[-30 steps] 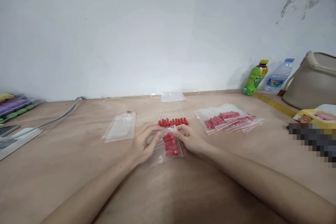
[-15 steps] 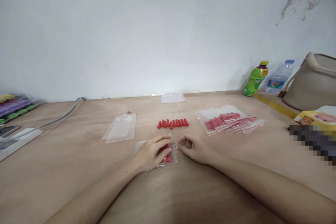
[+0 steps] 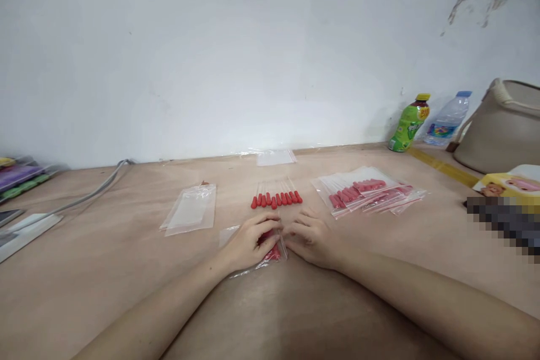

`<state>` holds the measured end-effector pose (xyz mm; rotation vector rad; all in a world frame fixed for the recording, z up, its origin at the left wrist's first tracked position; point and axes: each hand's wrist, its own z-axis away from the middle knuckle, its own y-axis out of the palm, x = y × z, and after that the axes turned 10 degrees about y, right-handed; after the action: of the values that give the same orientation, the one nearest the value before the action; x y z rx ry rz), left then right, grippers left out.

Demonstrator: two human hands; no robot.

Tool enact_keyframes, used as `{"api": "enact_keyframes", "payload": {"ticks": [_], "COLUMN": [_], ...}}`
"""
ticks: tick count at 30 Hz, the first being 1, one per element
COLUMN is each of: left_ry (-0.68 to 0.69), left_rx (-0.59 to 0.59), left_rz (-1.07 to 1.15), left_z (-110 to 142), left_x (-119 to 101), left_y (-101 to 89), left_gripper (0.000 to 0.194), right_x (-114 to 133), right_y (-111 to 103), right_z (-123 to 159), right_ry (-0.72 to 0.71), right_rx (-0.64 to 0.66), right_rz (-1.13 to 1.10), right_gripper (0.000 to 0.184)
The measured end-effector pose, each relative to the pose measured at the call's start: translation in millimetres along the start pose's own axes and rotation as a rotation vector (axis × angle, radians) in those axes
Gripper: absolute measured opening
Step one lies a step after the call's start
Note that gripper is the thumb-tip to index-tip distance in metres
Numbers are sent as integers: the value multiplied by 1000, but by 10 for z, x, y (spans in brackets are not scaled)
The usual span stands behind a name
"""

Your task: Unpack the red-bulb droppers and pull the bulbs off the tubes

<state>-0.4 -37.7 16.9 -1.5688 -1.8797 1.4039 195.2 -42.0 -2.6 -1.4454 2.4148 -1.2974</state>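
Note:
A clear zip-lock bag [image 3: 282, 256] with red-bulbed droppers inside lies flat on the table in front of me. My left hand [image 3: 255, 241] is curled over it, fingers and thumb closed about the red bulbs, hiding much of the bag. At the bag's right end, along the zip edge, my right hand [image 3: 311, 238] has its fingers bent and thumb drawn in, gripping the edge. Just beyond both hands, a row of loose glass droppers [image 3: 276, 199] lies side by side, red rubber bulbs towards me.
Filled bags [image 3: 358, 191] overlap in a pile at the right. Flat unfilled bags [image 3: 192, 209] lie left, and another bag [image 3: 276, 157] lies by the wall. A green drink bottle [image 3: 410, 124], a water bottle [image 3: 449, 118] and a beige bin-like container [image 3: 500, 129] stand back right. A grey cable [image 3: 95, 191] runs left.
My right hand has moved slightly left onto the bag's zip edge, closing the gap to my left hand. The left hand stays on the bag. The view has shifted slightly.

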Motion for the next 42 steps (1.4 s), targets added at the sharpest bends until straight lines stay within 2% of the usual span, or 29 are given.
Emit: {"api": "enact_keyframes", "payload": {"ticks": [5, 11, 16, 25, 35, 42], "left_ry": [11, 4, 46, 145, 193, 182], "left_rx": [-1, 0, 99, 256, 169, 193], "left_rz": [2, -7, -16, -198, -271, -231], "left_z": [25, 30, 1, -110, -67, -73], "left_x": [12, -4, -30, -12, 25, 29], "left_y": [20, 12, -26, -149, -67, -62], "left_gripper": [26, 24, 27, 18, 25, 23], "right_x": [-8, -7, -18, -6, -15, -27], "right_y": [2, -13, -3, -10, -4, -14], "right_z": [-10, -13, -4, -14, -22, -23], "right_ry": [-144, -174, -151, -179, -162, -212], "right_rx": [-77, -81, -63, -50, -15, -62], "right_rz": [87, 103, 84, 97, 122, 192], "right_gripper": [16, 17, 16, 21, 16, 16]}}
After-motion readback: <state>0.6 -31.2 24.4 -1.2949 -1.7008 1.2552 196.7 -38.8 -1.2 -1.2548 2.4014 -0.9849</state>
